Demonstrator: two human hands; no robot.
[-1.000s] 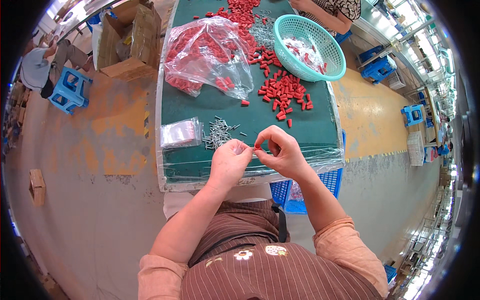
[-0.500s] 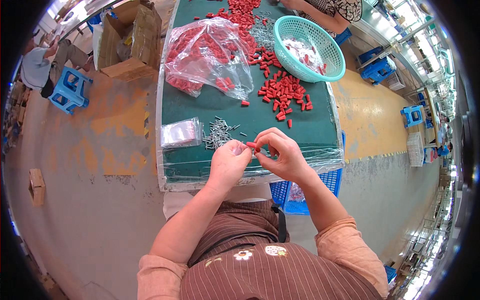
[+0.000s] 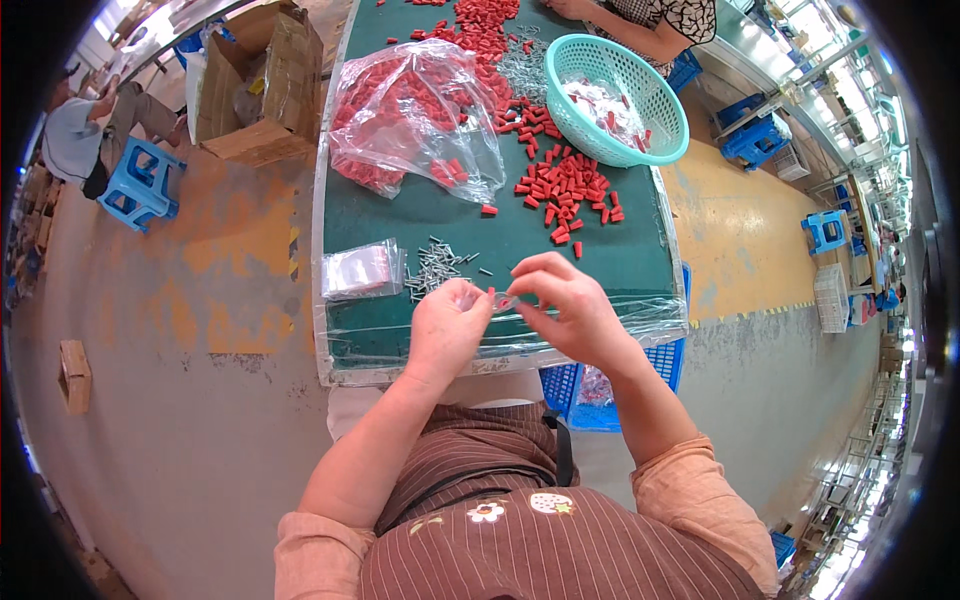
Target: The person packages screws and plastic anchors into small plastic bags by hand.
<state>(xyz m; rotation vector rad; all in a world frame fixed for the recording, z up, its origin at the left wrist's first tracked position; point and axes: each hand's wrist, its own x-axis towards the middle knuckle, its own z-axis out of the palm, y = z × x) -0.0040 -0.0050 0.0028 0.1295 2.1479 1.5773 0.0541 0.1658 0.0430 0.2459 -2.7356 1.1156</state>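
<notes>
Both hands (image 3: 505, 305), as before, pinched on a small clear bag (image 3: 497, 300) with red pieces inside.

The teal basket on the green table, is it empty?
No, the teal basket holds a heap of small clear bags with bits of red in them, and it stands on the green table beside loose red pieces.
</notes>
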